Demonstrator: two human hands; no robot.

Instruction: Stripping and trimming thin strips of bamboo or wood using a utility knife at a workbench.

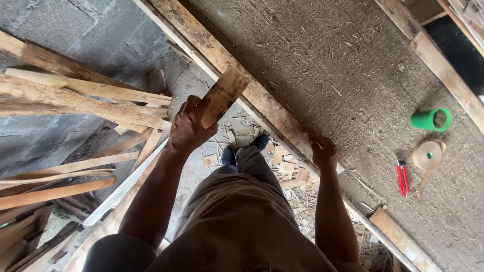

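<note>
My left hand [187, 127] grips a short flat wooden board [225, 93] and holds it tilted against the long timber edge [212, 48] of a dusty work surface [322, 65]. My right hand [323, 152] rests on that same timber edge further along, fingers curled over it; whether it holds anything small I cannot tell. My legs and dark shoes [245, 147] are below, standing on a floor littered with wood offcuts.
A pile of rough planks [75, 95] leans against a grey block wall at the left. On the work surface lie a green cup [431, 120], a roll of brown tape [427, 154], a red utility knife [403, 178] and a small wood block [393, 227].
</note>
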